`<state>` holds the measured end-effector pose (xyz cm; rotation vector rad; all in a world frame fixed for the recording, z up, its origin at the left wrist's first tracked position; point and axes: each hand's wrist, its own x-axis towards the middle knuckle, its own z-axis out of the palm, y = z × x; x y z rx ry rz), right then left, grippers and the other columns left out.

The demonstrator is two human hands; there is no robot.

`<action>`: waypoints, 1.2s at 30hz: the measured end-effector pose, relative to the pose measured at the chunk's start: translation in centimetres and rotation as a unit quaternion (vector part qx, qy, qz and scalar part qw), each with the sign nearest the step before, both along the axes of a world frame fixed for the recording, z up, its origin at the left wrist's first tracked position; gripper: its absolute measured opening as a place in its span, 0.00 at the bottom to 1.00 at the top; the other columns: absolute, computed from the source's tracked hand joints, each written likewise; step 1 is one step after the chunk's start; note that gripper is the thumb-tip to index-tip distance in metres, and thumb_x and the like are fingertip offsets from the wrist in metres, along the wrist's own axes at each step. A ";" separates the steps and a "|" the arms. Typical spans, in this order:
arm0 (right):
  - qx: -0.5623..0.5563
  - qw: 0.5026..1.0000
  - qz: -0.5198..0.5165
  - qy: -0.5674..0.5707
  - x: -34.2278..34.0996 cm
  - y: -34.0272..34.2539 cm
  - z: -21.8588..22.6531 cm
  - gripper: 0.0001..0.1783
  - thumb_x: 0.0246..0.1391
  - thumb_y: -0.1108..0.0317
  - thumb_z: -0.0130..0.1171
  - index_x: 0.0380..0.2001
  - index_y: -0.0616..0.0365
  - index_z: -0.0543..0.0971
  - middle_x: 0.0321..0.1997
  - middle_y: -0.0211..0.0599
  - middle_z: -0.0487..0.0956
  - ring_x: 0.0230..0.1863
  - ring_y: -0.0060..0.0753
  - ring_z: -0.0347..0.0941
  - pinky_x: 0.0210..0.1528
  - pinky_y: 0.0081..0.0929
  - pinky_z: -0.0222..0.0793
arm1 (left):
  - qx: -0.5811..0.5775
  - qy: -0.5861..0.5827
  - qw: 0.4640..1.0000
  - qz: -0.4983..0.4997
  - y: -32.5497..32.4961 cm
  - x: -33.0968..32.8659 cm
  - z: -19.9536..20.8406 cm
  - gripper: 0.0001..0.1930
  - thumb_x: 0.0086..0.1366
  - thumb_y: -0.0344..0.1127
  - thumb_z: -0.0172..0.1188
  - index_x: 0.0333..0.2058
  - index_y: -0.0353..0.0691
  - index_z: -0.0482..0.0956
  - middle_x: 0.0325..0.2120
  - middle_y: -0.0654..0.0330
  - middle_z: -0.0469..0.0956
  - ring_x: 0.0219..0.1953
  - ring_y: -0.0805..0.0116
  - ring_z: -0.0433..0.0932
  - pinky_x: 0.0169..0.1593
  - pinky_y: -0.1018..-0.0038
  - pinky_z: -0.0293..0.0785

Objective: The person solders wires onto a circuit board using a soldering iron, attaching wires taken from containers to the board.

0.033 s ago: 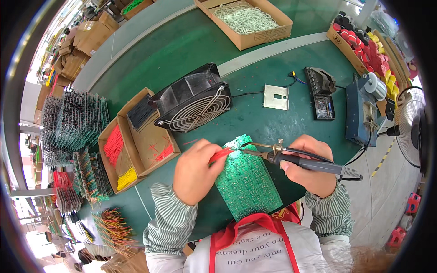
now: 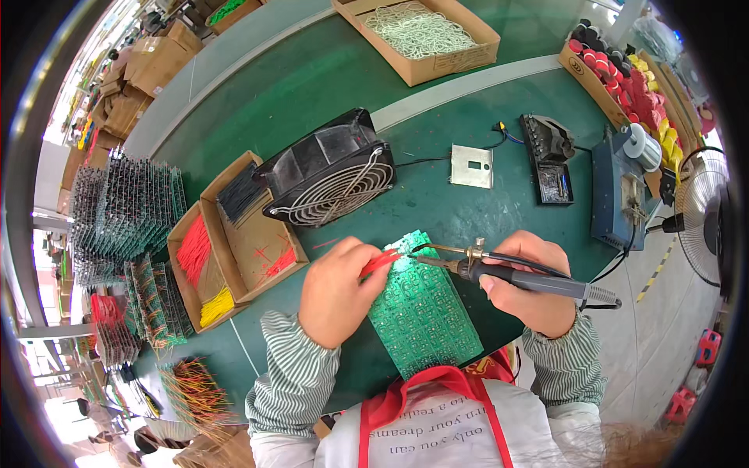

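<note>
A green printed circuit board panel lies on the bench in front of me, its lower end by my apron. My left hand is closed in a pinch on several short red wires, their ends over the panel's top left part. From the right, my right hand grips a grey-handled soldering iron with a thin curved feed tube fixed above its barrel. The iron's tip and the tube's end meet at the top of the panel, beside the wire ends. Whether the tip touches a wire is too small to tell.
A black fan stands beyond my left hand, beside a divided cardboard box of red, yellow and black wires. Stacked circuit boards fill the left. Rightward are a metal plate, a black iron stand and a blue solder feeder.
</note>
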<state>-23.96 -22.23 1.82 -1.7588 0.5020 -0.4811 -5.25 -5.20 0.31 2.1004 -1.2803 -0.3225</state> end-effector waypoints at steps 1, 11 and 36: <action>0.008 1.000 -0.002 -0.003 0.0 0.0 0.0 0.09 0.38 0.74 0.64 0.26 0.64 0.76 0.22 0.30 0.76 0.22 0.16 0.70 0.25 0.17 0.64 | 0.011 0.036 0.999 -0.003 -0.4 0.0 -0.4 0.06 0.54 0.28 0.64 0.30 0.33 0.78 0.24 0.56 0.73 0.24 0.63 0.73 0.28 0.73 0.68; -0.005 1.000 0.016 0.002 0.5 -0.4 -0.3 0.08 0.41 0.74 0.64 0.27 0.62 0.77 0.22 0.30 0.78 0.24 0.16 0.74 0.27 0.18 0.69 | 0.011 0.048 0.999 -0.008 -1.1 0.3 -1.2 0.07 0.54 0.30 0.65 0.28 0.32 0.78 0.22 0.57 0.72 0.23 0.64 0.72 0.27 0.72 0.67; 0.048 0.998 -0.049 0.004 -1.3 -1.0 0.0 0.09 0.38 0.74 0.65 0.27 0.63 0.77 0.21 0.30 0.77 0.22 0.16 0.71 0.26 0.18 0.66 | 0.004 -0.006 1.000 -0.016 -2.7 -0.9 -0.4 0.06 0.55 0.32 0.63 0.30 0.36 0.78 0.23 0.56 0.73 0.24 0.60 0.74 0.28 0.69 0.69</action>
